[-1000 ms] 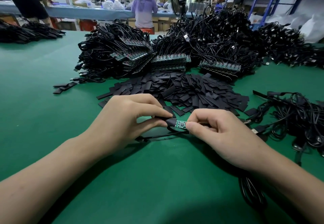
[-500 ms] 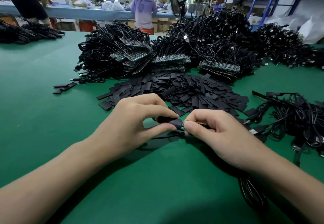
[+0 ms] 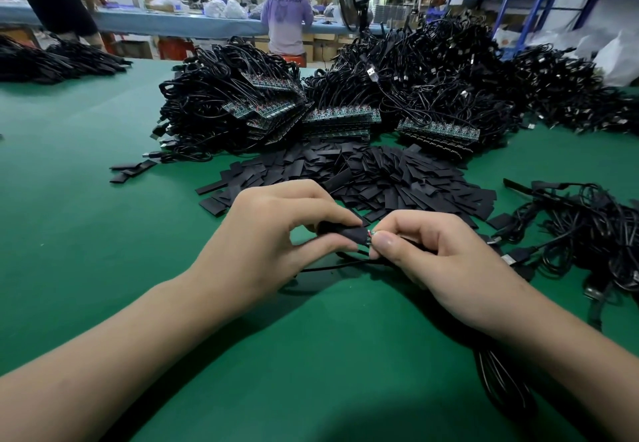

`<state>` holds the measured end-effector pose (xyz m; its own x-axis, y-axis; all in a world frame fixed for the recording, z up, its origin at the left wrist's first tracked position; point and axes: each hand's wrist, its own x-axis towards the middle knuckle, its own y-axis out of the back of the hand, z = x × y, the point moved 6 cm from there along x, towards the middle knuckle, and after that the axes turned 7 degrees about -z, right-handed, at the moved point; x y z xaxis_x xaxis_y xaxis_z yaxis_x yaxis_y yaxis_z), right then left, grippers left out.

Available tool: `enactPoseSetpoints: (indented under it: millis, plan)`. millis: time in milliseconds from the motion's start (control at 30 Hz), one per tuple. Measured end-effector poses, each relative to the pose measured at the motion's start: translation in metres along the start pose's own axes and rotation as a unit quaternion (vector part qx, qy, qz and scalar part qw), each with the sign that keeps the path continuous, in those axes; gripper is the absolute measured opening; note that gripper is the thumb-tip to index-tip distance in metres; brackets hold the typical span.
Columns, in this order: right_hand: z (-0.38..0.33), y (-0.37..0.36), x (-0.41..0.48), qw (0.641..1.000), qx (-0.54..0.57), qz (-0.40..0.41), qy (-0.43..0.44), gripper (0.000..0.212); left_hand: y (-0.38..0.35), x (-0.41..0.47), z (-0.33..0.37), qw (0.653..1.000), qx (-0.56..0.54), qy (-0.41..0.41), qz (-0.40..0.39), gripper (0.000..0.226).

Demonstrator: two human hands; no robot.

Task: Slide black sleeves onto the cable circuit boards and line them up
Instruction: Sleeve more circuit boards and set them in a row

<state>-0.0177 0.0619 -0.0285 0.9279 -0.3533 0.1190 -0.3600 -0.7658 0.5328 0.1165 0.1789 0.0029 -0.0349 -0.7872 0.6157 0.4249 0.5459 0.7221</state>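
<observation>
My left hand (image 3: 276, 237) pinches a black sleeve (image 3: 349, 234) between thumb and forefinger, just above the green table. My right hand (image 3: 435, 258) pinches the cable end where it enters the sleeve. Only a sliver of the small circuit board (image 3: 370, 236), with red wire, shows at the sleeve's right mouth. The cable (image 3: 332, 266) runs under both hands. A heap of loose black sleeves (image 3: 380, 178) lies just beyond my hands. Stacks of cables with bare green boards (image 3: 340, 118) sit behind that heap.
A pile of black cables (image 3: 581, 234) lies at the right, close to my right wrist. Large cable mounds (image 3: 432, 71) fill the back of the green table (image 3: 86, 220). A few stray sleeves (image 3: 131, 170) lie at left. People stand at a far bench.
The sleeve has slid rightward over the board; the green board that showed between my fingers is now almost fully covered. My hands have drawn closer together.
</observation>
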Motion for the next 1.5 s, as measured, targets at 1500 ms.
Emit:
enactPoseSetpoints:
  millis: [1500]
  plan:
    - [-0.022,0.014,-0.014,0.971,-0.111,0.194,0.080,0.005,-0.009,-0.001,-0.009,0.981,-0.142,0.131,0.026,0.016]
